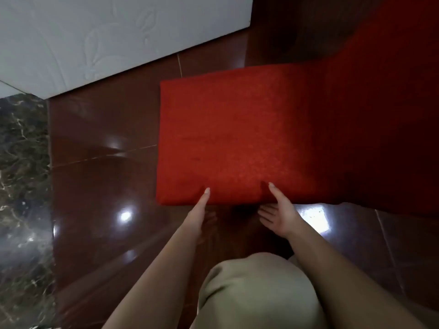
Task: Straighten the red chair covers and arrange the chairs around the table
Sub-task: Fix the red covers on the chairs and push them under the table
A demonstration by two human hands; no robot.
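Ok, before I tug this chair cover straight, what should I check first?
1. Seat cover top lies smooth: ok.
2. Left hand thumb on the front edge: ok; its fingers' hold: cannot tell.
3. Right hand gripping the edge: not ok, thumb touches, fingers straight below.
4. Darker red cloth at right straight: cannot tell, shadowed.
5. Gap to white tablecloth: ok, floor shows between.
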